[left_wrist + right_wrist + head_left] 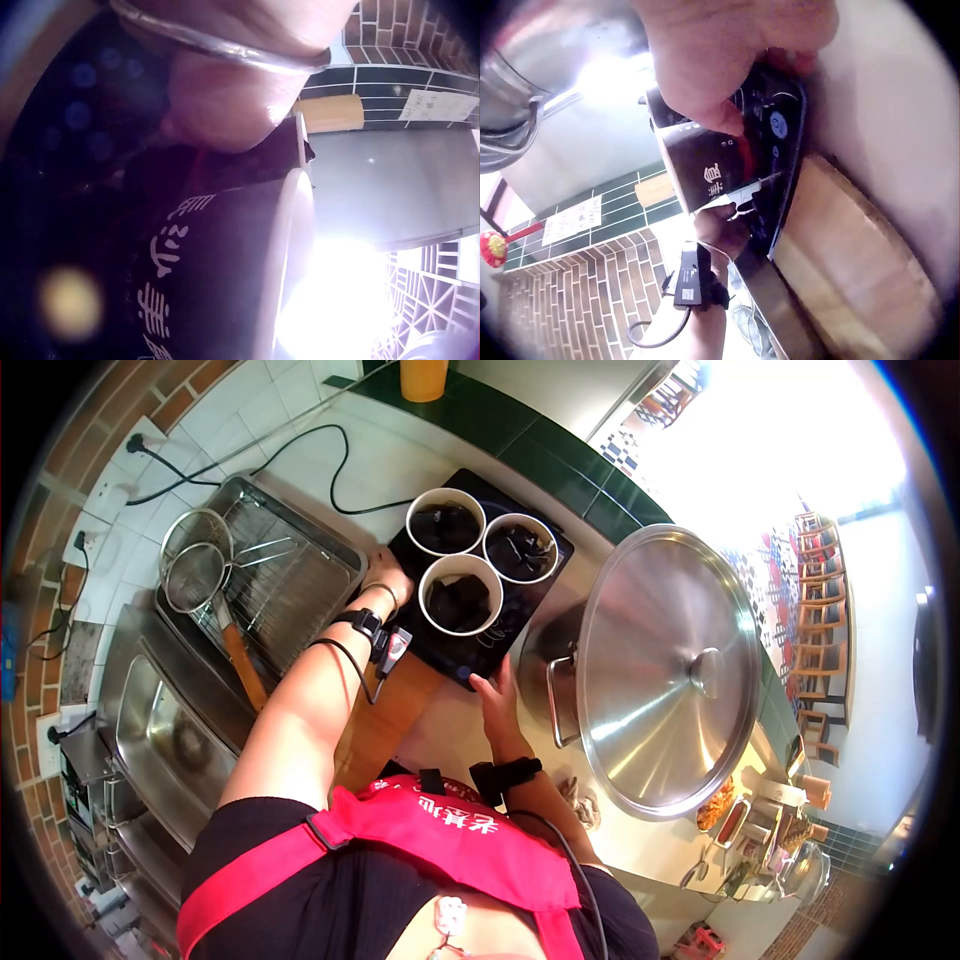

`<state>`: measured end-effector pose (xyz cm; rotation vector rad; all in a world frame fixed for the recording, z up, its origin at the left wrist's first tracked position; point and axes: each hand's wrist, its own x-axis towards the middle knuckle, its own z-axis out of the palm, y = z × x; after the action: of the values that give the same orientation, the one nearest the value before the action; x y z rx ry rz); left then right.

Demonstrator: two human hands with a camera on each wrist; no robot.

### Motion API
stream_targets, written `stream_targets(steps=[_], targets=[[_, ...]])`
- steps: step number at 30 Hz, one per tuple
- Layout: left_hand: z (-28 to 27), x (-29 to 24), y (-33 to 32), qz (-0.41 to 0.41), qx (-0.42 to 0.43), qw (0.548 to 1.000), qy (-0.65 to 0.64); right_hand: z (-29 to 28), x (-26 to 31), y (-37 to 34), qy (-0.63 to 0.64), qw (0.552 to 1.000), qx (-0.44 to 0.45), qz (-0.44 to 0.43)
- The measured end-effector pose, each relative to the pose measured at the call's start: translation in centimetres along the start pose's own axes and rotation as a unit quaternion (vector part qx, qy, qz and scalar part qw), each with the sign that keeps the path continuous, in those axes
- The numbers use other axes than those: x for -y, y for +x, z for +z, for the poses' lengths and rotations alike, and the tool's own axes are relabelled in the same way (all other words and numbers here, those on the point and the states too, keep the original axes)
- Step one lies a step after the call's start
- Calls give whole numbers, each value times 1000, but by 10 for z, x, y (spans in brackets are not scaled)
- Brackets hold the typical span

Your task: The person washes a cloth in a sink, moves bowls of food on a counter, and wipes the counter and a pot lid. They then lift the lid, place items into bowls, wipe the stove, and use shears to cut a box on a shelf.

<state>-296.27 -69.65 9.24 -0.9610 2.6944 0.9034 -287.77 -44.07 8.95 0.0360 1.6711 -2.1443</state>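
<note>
A flat black cooker with a touch panel carries three white-rimmed cups of dark content: one at the upper left, one at the right and one nearest the body. My left hand grips its left edge. At its near corner my right hand holds on, thumb on top; its other fingers are mostly hidden. In the left wrist view my left hand is close beside a dark cup with white characters. The right wrist view shows my right hand beside the panel's blue mark.
Right of the cooker stands a big steel pot with a domed lid. On the left are a wire-rack tray, strainers and a sink. A black cable runs behind. A wooden board lies near the body.
</note>
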Motion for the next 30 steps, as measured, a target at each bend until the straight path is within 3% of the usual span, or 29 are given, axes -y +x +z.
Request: stream_targets(steps=[7,10,14,15,17,19,21,23,25,27,29,30], targets=[[7,5,-14,35,-33,999,25,-8,-25,0,-20,1000,-17,2],[6,10,-26,78,-39,996,25,-17,-35,1,-81,996,-7,-40],[-2,13,-58,153,-46,986,-40,-33,-42,1,-84,996,-11,23],[-6,14,-71,180,-90,980,-13,-33,-40,0,-91,995,-14,34],[-28,13,-95,194,-51,978,-64,-34,-39,-4,-72,997,1,31],[-22,22,-107,165,-85,967,-177,-39,-41,-6,-65,995,7,71],[-17,30,-120,107,-67,960,-249,-35,-36,-13,-61,995,3,82],[-4,42,-127,98,-92,959,-248,-32,-26,-21,-45,988,4,151],[3,53,-131,67,-50,965,-249,-32,-24,-27,-21,986,-6,163],[18,66,-130,81,-143,971,-174,-32,-25,-30,4,984,-15,176],[26,77,-116,58,-128,975,-171,-33,-25,-31,52,985,-20,160],[27,78,-112,28,-159,970,-182,-34,-25,-32,51,985,-21,161]])
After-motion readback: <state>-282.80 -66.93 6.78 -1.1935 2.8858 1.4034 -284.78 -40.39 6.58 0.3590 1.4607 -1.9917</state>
